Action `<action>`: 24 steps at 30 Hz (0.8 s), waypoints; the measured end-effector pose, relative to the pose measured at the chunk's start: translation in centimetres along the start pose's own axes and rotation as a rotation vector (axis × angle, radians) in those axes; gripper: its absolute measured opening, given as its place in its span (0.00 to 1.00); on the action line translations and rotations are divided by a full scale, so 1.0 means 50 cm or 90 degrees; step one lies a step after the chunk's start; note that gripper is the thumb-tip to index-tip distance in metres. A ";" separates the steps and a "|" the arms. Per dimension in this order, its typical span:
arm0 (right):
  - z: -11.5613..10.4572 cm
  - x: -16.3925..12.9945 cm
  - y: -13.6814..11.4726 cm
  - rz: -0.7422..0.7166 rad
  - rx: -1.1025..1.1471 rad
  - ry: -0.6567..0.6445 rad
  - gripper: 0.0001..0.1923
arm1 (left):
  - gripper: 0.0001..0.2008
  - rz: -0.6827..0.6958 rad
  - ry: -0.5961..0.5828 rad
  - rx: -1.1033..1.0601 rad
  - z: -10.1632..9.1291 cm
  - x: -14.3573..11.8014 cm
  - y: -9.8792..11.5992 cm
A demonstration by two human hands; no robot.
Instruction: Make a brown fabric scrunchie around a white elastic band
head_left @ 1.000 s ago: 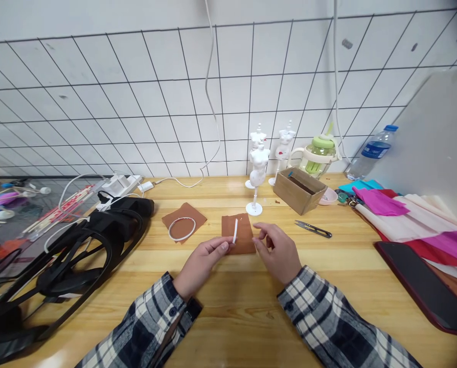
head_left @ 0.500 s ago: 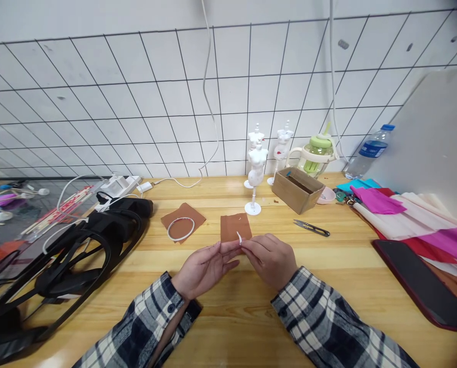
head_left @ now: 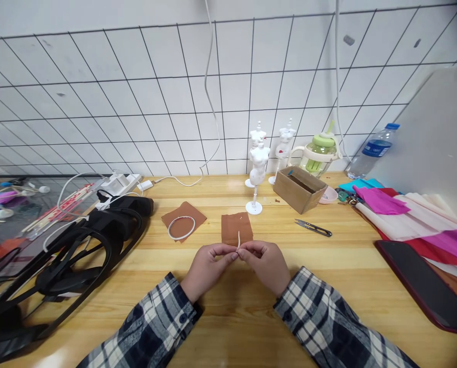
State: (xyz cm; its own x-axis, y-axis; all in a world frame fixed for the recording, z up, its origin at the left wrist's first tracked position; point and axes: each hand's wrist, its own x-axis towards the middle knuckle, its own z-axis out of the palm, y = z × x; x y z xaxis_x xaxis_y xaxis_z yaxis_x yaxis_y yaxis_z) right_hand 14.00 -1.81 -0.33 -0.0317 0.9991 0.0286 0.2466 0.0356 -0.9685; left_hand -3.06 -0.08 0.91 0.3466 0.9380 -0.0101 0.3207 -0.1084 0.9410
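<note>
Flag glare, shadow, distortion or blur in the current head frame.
Head view: pale glare on the wooden table at bottom left; soft shadow on the wood below the left hand and right hand; wide-angle stretch, grid lines on the tiled wall fanning out toward the top; top-right corner dark; white strip readable, lower end hard to make out at the fingertips.

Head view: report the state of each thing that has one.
Thin white strip: pinched at its lower end
Left hand: fingertips closed on the strip
Right hand: fingertips closed on the strip
Brown cardboard box: open
Clear plastic bottle: blue cap on
Clear handled cup: green lid on
Black and dark red phone: screen dark
Black metal snips: lying flat
Round white hoop: lying on brown cloth
</note>
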 end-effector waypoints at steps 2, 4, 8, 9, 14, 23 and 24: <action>0.006 -0.006 -0.001 0.014 0.041 -0.016 0.11 | 0.10 0.018 0.025 0.021 -0.001 0.002 -0.003; 0.008 -0.013 -0.003 0.007 0.057 -0.021 0.12 | 0.09 0.031 0.050 0.018 0.000 0.003 -0.005; 0.008 -0.024 -0.008 -0.134 -0.061 0.018 0.11 | 0.10 -0.007 0.087 -0.040 0.006 0.004 -0.011; 0.008 -0.026 -0.009 -0.177 -0.098 0.021 0.11 | 0.10 -0.018 0.091 -0.052 0.007 0.005 -0.012; 0.006 -0.029 -0.011 -0.257 -0.182 0.003 0.13 | 0.09 -0.041 0.062 -0.076 0.003 0.006 -0.015; 0.000 -0.020 0.000 -0.256 -0.264 0.015 0.13 | 0.13 -0.087 0.028 -0.113 -0.001 0.010 -0.014; -0.001 -0.019 -0.001 -0.250 -0.273 0.018 0.13 | 0.14 -0.084 0.014 -0.117 -0.001 0.010 -0.014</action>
State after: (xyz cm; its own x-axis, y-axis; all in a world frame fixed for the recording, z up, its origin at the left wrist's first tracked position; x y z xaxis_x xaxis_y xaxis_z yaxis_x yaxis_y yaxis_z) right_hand 14.07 -2.76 -0.29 -0.1760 0.9089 0.3781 0.5914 0.4047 -0.6975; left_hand -3.15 0.47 0.26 0.2927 0.9470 -0.1320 0.1952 0.0759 0.9778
